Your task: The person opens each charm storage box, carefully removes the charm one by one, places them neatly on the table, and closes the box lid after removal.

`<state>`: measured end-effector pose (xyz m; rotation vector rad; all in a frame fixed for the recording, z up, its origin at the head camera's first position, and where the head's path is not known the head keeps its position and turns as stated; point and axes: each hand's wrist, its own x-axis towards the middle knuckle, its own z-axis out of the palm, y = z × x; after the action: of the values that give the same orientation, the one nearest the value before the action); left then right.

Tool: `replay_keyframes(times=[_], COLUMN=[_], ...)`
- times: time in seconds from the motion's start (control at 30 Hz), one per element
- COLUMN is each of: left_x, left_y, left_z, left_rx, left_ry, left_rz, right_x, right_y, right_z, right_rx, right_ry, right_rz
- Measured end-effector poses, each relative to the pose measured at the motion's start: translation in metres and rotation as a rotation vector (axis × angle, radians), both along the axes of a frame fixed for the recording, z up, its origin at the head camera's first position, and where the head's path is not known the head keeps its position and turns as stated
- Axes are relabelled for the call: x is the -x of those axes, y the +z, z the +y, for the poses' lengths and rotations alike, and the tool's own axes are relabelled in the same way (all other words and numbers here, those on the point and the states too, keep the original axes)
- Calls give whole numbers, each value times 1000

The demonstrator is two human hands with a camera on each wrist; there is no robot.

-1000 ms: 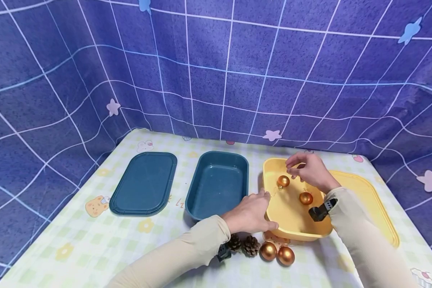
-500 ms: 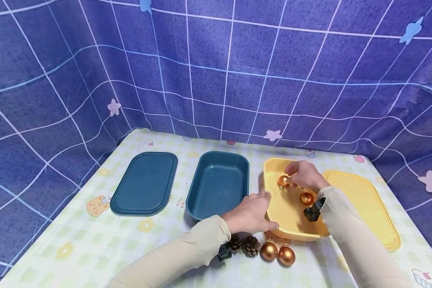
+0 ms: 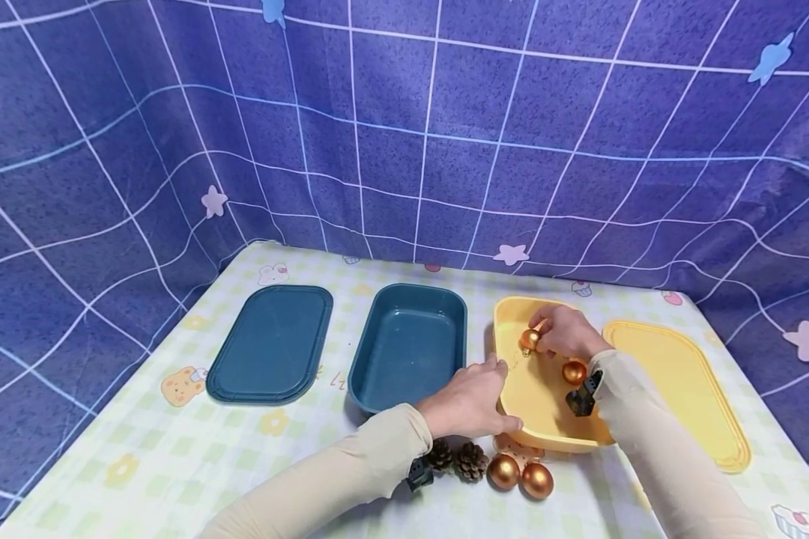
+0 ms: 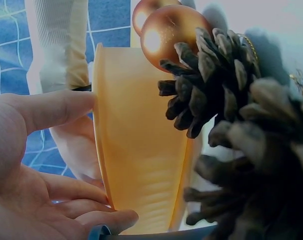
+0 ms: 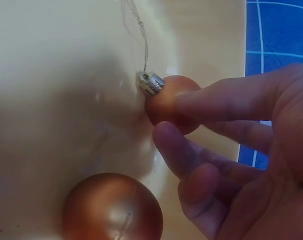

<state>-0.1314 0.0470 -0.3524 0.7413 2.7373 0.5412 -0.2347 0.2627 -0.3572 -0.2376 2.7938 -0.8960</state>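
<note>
In the head view my right hand (image 3: 566, 331) reaches into the yellow box (image 3: 546, 427). Its thumb and fingers pinch a copper Christmas ball (image 5: 174, 102) near the box's far left end; the silver cap and string point away from the hand. Another copper bauble (image 3: 574, 371) lies on the box floor under that wrist. My left hand (image 3: 468, 397) rests against the yellow box's near left side, fingers fairly straight. In the left wrist view, its thumb and fingertips touch the box rim (image 4: 99, 125).
Left of the yellow box stands a dark blue box (image 3: 407, 352), its blue lid (image 3: 273, 344) farther left. A yellow lid (image 3: 681, 389) lies on the right. In front are pine cones (image 3: 471, 460) and two copper balls (image 3: 536, 480).
My right hand has moved down and left into the yellow box, and its fingers have come onto the far Christmas ball. The left hand has stayed in place.
</note>
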Motion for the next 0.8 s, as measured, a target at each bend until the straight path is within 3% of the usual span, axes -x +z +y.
replay_keyframes(times=[0.43,0.8], left_x=[0,0], left_y=[0,0], left_z=[0,-1], left_rx=[13,-1], left_ry=[4,-9], left_rz=[9,6], right_x=[7,4], right_y=[-6,-6], right_z=[0,4], right_rx=[-125,-56], right_ry=[44,89], right_rz=[52,35])
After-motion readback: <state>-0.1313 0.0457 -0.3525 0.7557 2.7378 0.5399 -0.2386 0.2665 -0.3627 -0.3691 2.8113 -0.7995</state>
